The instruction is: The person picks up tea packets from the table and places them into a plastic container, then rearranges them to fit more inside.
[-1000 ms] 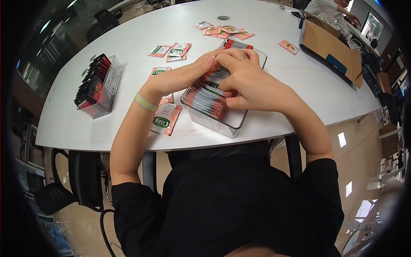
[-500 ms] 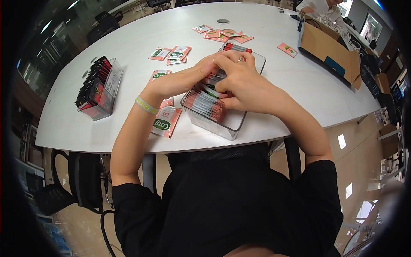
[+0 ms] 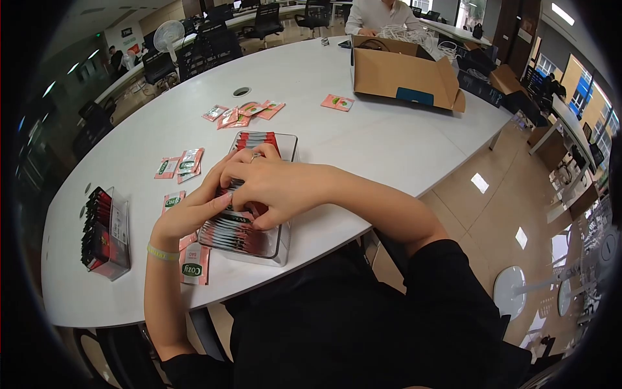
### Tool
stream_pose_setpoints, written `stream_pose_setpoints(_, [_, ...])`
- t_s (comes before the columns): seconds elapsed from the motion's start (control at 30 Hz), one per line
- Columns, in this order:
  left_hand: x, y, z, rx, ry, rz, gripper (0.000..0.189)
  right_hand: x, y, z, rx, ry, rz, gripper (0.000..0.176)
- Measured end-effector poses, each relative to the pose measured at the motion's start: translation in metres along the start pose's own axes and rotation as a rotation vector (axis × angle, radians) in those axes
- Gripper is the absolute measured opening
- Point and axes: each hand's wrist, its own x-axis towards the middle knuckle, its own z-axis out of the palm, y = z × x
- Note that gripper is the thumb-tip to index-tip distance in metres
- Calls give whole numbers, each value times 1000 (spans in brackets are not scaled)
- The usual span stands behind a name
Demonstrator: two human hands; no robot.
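A clear plastic box (image 3: 280, 258) stands before me, packed with a row of upright tea-like sachets (image 3: 227, 235); more red and silver ones (image 3: 256, 139) stand at its far end. My right hand (image 3: 282, 185), with a ring, reaches over the box from the right. Its thumb and fingers are bent round sachets in the middle of the row. My left hand (image 3: 191, 212), with a wristband, comes in from the left, its thumb at the sachets by the right fingers. The right hand hides most of the left fingers. Beside the box lies a pink "Cozy" sachet (image 3: 194, 266).
A second clear box (image 3: 118, 262) of black and red sachets stands left. Loose pink sachets (image 3: 189, 162) lie left of the box, others (image 3: 240, 117) beyond it and one (image 3: 337, 102) farther right. An open cardboard box (image 3: 402, 74) and a seated person (image 3: 382, 19) are at the back.
My view has swung right and up, so the table and boxes appear lower and farther left. Both hands remain over the same box, with the right fingers still among the sachets.
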Motion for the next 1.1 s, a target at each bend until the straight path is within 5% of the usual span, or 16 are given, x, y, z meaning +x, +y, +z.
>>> stream_pose_setpoints(0.1, [-2,2,0,18,6,4,70,1,4,-10,121,-95,41,22])
stream_pose_setpoints(0.27, [-1,0,0,-6,11,21,68,2,24,-18,353,60,-13,23])
stream_pose_setpoints(0.67, [-2,5,4,112,6,100,65,6,63,-5,254,274,112,23])
stream_pose_setpoints(0.9, [0,5,4,161,27,122,68,15,119,21,-45,569,150,40])
stream_pose_setpoints(1.1, [0,11,11,64,188,89,83,10,103,15,209,343,398,55])
